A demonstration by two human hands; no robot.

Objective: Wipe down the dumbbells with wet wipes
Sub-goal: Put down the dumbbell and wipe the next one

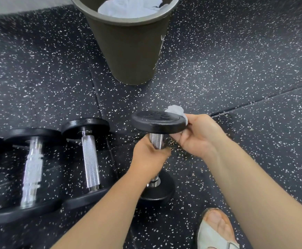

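Firmly, the left hand (pixel 150 155) wraps its curled fingers round the chrome handle of an upright dumbbell (pixel 157 122), while the right hand (pixel 198 135) pinches a white wet wipe (pixel 176 110) against the rim of its upper plate. A second dumbbell (pixel 90 159) and a third (pixel 30 169) lie just left on the speckled rubber floor (pixel 236 69), and beyond them stands a brown bin (pixel 128 47) holding crumpled white wipes (pixel 128 6).

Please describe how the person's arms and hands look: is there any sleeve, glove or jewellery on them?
Both forearms are bare up to the frame edge, and no sleeves show. The left hand and the right hand wear no gloves. No ring, watch or bracelet is visible on either.
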